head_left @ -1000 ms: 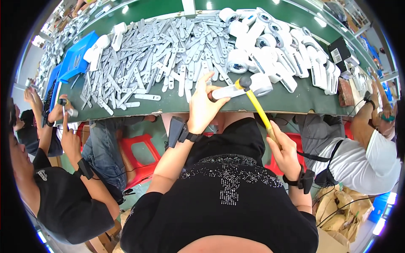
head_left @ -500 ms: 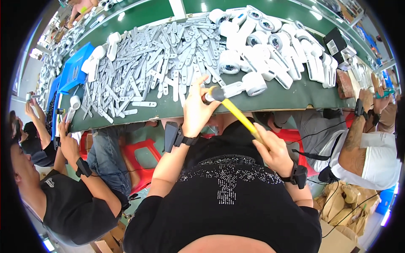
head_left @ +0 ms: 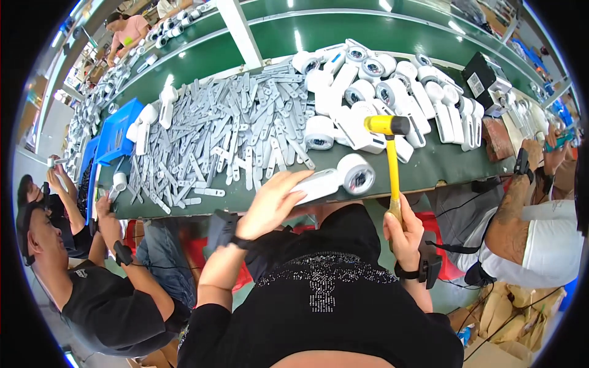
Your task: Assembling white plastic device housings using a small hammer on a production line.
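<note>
My left hand (head_left: 275, 205) is closed round the grey-white handle end of a white round-headed device (head_left: 354, 174), which lies tilted near the table's front edge. A dark round opening in its head faces me. In my right hand (head_left: 405, 234) is a mallet (head_left: 394, 168) with a yellow handle and a yellow-and-black head, held upright over the table. The mallet's head stands in front of a heap of similar white devices (head_left: 423, 126). Left of these lies a wide pile of flat grey strips (head_left: 239, 122) with holes.
Blue bins (head_left: 123, 132) stand at the left, and a black box (head_left: 485, 83) and a reddish brick (head_left: 497, 140) at the right. Co-workers sit close on both sides (head_left: 104, 294) (head_left: 540, 227). A white post (head_left: 239, 30) rises behind the table (head_left: 429, 172).
The mallet has been lifted off the device and swung up to the right, now upright. My left hand has shifted down and left along the device, whose head has come nearer to me.
</note>
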The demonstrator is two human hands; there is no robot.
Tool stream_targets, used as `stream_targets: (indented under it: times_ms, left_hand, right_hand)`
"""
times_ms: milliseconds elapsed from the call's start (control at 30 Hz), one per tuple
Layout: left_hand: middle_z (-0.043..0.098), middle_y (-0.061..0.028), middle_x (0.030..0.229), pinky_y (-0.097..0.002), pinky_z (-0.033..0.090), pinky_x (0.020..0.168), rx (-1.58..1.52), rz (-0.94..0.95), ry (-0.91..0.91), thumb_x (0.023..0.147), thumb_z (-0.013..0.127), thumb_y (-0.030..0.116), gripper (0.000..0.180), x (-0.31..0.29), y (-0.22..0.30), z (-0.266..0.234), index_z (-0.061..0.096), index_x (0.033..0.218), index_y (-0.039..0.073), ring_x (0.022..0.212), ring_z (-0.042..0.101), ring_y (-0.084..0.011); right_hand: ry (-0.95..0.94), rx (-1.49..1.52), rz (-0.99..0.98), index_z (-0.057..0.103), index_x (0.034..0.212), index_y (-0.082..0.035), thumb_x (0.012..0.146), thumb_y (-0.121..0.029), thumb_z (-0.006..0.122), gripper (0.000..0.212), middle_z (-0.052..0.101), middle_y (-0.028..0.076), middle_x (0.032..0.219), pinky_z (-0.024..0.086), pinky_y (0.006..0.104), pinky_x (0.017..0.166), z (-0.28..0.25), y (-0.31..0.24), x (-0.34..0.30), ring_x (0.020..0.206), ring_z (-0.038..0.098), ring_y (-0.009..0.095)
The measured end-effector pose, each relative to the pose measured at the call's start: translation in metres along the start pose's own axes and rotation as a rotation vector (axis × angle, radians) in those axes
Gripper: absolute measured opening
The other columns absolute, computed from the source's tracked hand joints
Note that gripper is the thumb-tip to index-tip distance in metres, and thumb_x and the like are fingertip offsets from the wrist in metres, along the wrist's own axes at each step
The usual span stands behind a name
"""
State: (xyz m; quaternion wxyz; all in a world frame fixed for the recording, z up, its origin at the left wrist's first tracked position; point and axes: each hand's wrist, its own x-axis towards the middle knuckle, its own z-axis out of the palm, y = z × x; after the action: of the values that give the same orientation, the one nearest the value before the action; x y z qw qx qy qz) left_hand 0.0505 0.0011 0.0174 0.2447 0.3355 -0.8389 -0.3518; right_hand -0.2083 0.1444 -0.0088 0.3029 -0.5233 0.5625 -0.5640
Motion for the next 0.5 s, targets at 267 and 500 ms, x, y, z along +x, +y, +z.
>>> stream_targets:
  times_ms: [267, 500]
  left_hand:
    - [0.062, 0.0028, 0.09, -0.0212, 0.037, 0.063, -0.304, -0.408, 0.49, 0.092, 0.057, 0.027, 0.035, 0.029, -0.012, -0.135, 0.065, 0.116, 0.002, 0.074, 0.05, -0.0051]
    - [0.065, -0.0272, 0.094, -0.042, 0.048, 0.084, 0.39, -0.455, 0.739, 0.084, 0.055, 0.037, 0.043, 0.153, -0.154, -0.236, 0.069, 0.095, -0.002, 0.095, 0.063, -0.0403]
  right_hand:
    - [0.178, 0.347, 0.127, 0.04, 0.14, 0.004, 0.093, 0.002, 0.051, 0.049, 0.056, 0.004, 0.072, 0.038, 0.0193, 0.045, -0.003, 0.022, 0.027, 0.052, 0.048, 0.007]
    - [0.265, 0.363, 0.109, 0.039, 0.141, 0.002, 0.094, -0.002, 0.05, 0.048, 0.056, 0.007, 0.073, 0.038, 0.0201, 0.042, -0.012, 0.039, 0.036, 0.048, 0.046, 0.008]
